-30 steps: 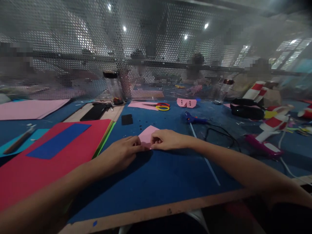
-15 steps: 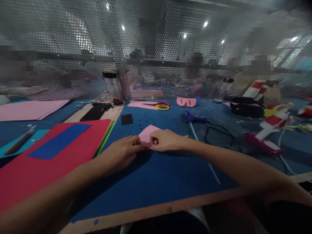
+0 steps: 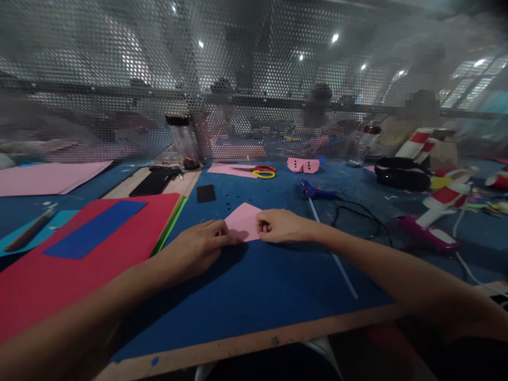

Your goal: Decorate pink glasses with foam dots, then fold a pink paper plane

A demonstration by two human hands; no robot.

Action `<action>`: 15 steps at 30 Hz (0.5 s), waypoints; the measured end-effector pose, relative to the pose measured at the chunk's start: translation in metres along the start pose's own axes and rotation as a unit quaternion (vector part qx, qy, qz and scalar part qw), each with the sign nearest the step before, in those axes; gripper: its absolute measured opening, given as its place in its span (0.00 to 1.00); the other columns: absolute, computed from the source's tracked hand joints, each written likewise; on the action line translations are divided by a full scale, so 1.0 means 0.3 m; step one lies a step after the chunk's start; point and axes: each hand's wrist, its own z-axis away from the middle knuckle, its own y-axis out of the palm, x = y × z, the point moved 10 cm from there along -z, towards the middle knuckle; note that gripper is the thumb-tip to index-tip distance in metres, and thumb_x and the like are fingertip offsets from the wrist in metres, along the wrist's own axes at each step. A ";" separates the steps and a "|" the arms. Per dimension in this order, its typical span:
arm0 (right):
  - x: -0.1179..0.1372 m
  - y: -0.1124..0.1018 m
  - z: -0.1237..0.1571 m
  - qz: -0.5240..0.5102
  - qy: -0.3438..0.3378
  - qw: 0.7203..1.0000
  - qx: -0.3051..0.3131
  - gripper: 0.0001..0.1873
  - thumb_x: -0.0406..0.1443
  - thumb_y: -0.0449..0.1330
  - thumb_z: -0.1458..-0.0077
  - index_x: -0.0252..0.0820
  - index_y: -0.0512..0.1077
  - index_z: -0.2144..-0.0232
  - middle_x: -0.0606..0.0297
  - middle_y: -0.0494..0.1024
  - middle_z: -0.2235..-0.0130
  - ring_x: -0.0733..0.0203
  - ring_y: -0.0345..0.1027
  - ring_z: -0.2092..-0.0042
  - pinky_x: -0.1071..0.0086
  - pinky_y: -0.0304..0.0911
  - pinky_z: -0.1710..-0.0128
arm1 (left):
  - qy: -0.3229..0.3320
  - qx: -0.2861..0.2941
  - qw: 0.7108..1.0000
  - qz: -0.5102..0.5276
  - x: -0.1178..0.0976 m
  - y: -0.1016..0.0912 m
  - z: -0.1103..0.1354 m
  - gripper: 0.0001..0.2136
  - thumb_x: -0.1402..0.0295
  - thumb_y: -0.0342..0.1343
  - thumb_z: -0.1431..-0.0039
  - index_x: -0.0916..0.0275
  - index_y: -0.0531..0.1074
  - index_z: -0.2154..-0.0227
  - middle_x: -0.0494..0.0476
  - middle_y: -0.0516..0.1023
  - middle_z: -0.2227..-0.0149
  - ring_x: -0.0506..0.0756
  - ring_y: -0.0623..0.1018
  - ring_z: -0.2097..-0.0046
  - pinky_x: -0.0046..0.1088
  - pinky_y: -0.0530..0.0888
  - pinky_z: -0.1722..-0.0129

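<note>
Left hand (image 3: 204,242): fingers curled and bunched, fingertips on the near left edge of the folded pink paper (image 3: 243,221); can't tell whether it pinches or only presses. Right hand (image 3: 282,226): loosely fisted, fingers curled in, touching the paper's right side; pinch or press, can't tell. Paper lies on the blue tabletop (image 3: 254,296) between the hands, pointed end away from the person.

Counts: two glue guns, one blue (image 3: 317,191), one purple (image 3: 431,234); one pair of scissors (image 3: 264,172), red and yellow handles; one black square (image 3: 206,193); one pink cutout (image 3: 303,165) with black marks; one blue strip (image 3: 95,229) on the red sheet (image 3: 99,275); one black phone (image 3: 152,182); two clear bottles, one left (image 3: 184,143), one right (image 3: 363,147); one thin translucent stick (image 3: 344,275), partly under the right forearm.

Versus half a second ago: right hand has slid rightward, baring more pink between the hands. Left hand and paper about the same place.
</note>
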 end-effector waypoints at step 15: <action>-0.074 -0.037 0.040 -0.034 -0.010 0.999 0.039 0.12 0.29 0.59 0.52 0.39 0.76 0.63 0.63 0.80 0.63 0.62 0.69 0.66 0.72 0.57 0.68 | 0.003 -0.006 1.000 0.008 0.000 -0.007 -0.001 0.25 0.82 0.44 0.40 0.55 0.74 0.46 0.59 0.74 0.56 0.57 0.77 0.56 0.36 0.75 0.57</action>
